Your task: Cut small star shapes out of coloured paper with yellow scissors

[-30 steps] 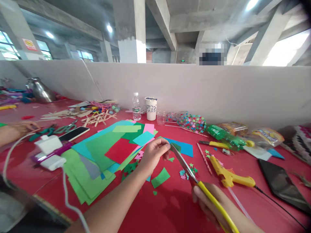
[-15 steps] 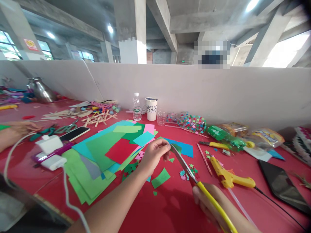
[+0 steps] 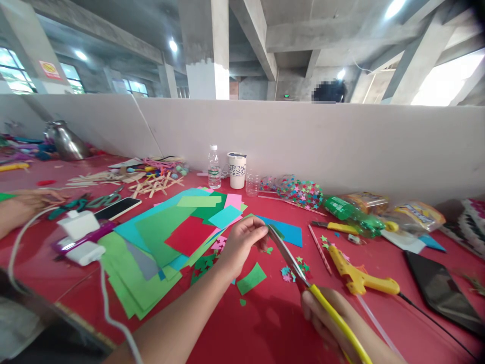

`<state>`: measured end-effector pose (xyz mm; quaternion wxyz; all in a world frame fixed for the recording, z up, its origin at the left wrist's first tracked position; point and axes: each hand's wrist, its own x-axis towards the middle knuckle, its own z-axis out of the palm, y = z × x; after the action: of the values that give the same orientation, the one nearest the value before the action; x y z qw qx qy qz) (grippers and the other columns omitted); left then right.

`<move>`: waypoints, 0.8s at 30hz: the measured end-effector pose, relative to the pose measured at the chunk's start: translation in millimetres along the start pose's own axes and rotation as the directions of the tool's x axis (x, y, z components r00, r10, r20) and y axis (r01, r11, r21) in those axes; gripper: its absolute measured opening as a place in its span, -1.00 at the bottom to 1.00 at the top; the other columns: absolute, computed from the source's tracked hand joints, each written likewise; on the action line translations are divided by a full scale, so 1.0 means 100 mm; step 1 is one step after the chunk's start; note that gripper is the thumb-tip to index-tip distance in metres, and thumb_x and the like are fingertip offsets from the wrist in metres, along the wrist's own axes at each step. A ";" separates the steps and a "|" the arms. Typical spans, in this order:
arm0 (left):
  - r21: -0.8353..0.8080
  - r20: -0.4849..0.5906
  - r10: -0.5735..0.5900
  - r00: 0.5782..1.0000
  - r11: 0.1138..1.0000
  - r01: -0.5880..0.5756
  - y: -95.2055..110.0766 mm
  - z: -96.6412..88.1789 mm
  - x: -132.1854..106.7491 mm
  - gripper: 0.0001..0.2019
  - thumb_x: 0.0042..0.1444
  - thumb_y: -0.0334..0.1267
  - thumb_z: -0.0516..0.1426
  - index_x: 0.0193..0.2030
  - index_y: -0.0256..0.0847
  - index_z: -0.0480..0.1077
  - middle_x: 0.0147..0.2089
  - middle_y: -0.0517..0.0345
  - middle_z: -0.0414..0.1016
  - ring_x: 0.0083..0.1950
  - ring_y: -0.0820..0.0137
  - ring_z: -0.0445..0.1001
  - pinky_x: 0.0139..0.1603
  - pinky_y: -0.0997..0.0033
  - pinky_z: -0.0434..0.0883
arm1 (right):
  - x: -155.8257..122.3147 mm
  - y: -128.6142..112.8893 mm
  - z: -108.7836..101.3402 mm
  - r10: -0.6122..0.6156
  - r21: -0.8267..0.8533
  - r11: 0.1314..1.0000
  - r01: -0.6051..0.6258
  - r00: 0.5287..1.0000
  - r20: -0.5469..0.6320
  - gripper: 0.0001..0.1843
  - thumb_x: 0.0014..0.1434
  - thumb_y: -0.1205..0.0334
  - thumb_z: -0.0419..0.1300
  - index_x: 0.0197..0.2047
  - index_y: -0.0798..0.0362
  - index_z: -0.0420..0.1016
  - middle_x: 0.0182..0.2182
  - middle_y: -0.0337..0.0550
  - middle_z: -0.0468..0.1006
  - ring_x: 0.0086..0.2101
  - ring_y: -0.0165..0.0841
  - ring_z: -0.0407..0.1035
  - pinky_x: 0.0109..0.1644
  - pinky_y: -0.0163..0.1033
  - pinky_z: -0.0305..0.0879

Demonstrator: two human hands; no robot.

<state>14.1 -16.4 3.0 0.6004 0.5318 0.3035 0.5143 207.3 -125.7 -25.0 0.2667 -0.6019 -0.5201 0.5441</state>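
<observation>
My left hand [image 3: 247, 240] is closed in a pinch, with the fingertips at the tip of the scissors. A small piece of green paper [image 3: 279, 233] shows there, mostly hidden behind the blade and fingers. My right hand [image 3: 329, 318] is wrapped round the yellow handles of the scissors [image 3: 290, 260], whose blades point up and left to the pinched fingers. On the table below lies a loose green paper piece [image 3: 252, 278]. Small paper stars [image 3: 299, 268] are scattered beside the blades, and green star cut-outs [image 3: 204, 265] lie left of my wrist.
Coloured paper sheets [image 3: 159, 235] spread across the red table [image 3: 265, 328]. A yellow glue gun [image 3: 364, 278] and black tablet [image 3: 435, 288] lie right. Behind stand a water bottle [image 3: 214, 169] and white cup [image 3: 237, 172]. Another person's hand [image 3: 26, 210] is at far left, near white chargers [image 3: 78, 225].
Both hands keep nearly the same place. Less of the green paper shows beside the blade now, and the blades look slightly closer together.
</observation>
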 end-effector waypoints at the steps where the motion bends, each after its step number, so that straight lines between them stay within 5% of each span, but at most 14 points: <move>1: 0.004 -0.003 -0.001 1.000 1.000 0.001 0.00 0.00 0.00 -0.89 0.07 -0.25 0.16 -0.40 -0.24 0.37 -0.55 0.25 0.41 -0.56 0.52 0.36 -0.51 0.52 0.30 | 0.00 -0.01 0.00 0.002 0.004 1.000 -0.002 1.000 0.004 -0.30 -0.06 -0.52 -0.05 -0.45 0.05 0.27 -0.68 -0.41 0.14 -0.69 -0.57 0.02 -0.64 -0.46 -0.03; 13: 0.018 -0.046 -0.013 0.999 1.000 0.013 0.02 0.04 -0.02 -0.87 0.05 -0.24 0.16 -0.43 -0.25 0.36 -0.57 0.26 0.37 -0.58 0.55 0.32 -0.54 0.55 0.27 | -0.02 -0.08 -0.01 -0.029 -0.035 0.999 0.031 0.999 0.030 -0.25 -0.11 -0.56 -0.06 -0.42 0.06 0.29 -0.70 -0.45 0.09 -0.70 -0.55 0.00 -0.65 -0.45 -0.02; 24: 0.062 -0.038 -0.014 0.999 0.998 0.016 0.02 0.00 0.00 -0.87 0.03 -0.23 0.17 -0.43 -0.25 0.37 -0.56 0.25 0.37 -0.58 0.53 0.32 -0.55 0.54 0.27 | -0.08 -0.17 0.02 -0.044 -0.068 0.997 0.042 0.999 -0.027 -0.38 0.05 -0.43 -0.08 -0.46 0.03 0.23 -0.71 -0.42 0.10 -0.71 -0.53 -0.04 -0.65 -0.42 -0.03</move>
<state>13.9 -16.4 5.2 0.5816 0.5381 0.3346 0.5101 200.8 -128.6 -7.6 0.2652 -0.6068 -0.5474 0.5117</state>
